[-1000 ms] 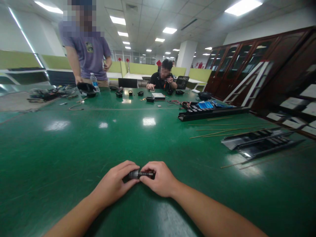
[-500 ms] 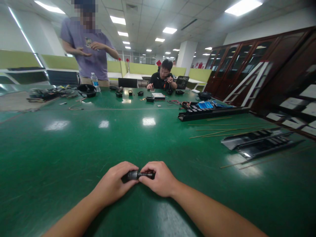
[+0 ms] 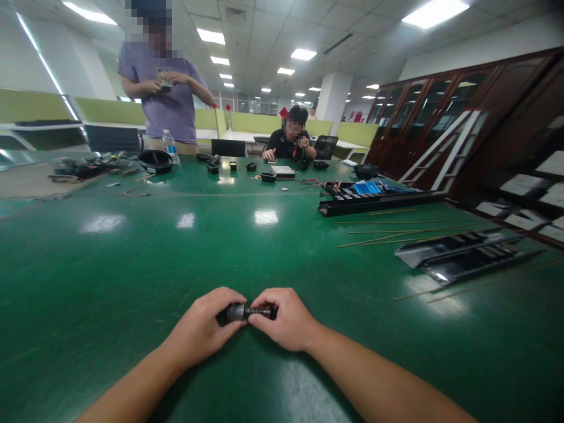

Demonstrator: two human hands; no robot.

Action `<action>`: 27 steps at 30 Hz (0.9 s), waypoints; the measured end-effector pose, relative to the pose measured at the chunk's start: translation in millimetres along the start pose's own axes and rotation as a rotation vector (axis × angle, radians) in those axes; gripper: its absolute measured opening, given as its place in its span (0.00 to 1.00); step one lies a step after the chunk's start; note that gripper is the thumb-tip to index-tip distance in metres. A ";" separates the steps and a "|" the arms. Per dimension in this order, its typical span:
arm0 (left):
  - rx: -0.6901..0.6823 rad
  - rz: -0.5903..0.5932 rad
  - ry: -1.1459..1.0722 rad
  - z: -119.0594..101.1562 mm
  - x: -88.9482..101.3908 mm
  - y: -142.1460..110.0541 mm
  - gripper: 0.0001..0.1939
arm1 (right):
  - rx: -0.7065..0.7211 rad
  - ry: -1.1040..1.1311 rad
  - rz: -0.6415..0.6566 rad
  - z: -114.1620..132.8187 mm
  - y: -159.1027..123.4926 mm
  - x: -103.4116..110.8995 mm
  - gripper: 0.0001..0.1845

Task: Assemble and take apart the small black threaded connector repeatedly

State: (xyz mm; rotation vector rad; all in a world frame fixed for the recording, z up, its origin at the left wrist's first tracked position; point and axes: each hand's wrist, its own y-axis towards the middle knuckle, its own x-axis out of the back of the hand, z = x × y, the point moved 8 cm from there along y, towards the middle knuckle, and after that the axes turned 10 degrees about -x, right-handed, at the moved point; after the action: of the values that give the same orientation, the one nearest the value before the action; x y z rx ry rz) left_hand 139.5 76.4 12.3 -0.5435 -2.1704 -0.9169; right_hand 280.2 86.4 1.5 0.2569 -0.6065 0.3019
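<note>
Low over the near middle of the green table [image 3: 211, 247], my two hands meet at a dark cylindrical part with a thinner stepped shaft [image 3: 238, 312]. My left hand [image 3: 207, 323] is closed around the thick, metallic-looking left end, thumb and fingers on opposite sides. The thin right end is pinched by my right hand [image 3: 284, 320], its fingertips close to the left ones. Fingers cover both ends of the part, so its exact kind cannot be made out, nor whether it is one piece or two.
Black metal channels [image 3: 471, 252] and thin rods [image 3: 388, 238] lie to the right. Beyond them is a long black rail [image 3: 374, 202] with blue packets. Small black boxes [image 3: 268, 177], a bottle [image 3: 169, 144] and cables sit along the far side. Two people [image 3: 170, 106] are across the table.
My hands and the dark part stay almost where they were. The standing person across the table has shifted slightly right and brought both hands together around a small item.
</note>
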 end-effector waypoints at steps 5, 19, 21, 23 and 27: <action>0.003 -0.007 0.003 1.5 0.7 -1.3 0.11 | 0.001 0.007 -0.007 -0.5 0.4 -0.7 0.05; -0.015 -0.030 0.008 0.2 3.6 -1.3 0.10 | -0.012 0.039 -0.046 -1.5 -0.3 2.6 0.05; -0.016 -0.034 0.009 -0.1 4.0 -1.6 0.10 | -0.012 0.039 -0.055 -1.9 -0.2 3.0 0.06; -0.021 -0.039 0.010 -0.9 4.6 -1.6 0.10 | -0.014 0.043 -0.059 -2.4 0.1 2.9 0.06; -0.039 -0.060 0.014 -3.0 7.2 -1.0 0.10 | -0.025 0.055 -0.068 -2.8 0.9 3.4 0.06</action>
State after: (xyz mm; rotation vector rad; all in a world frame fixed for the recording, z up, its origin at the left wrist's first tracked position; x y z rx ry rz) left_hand 135.5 74.2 18.7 -0.4914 -2.1708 -0.9942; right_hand 284.0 88.8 1.4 0.2441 -0.5460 0.2347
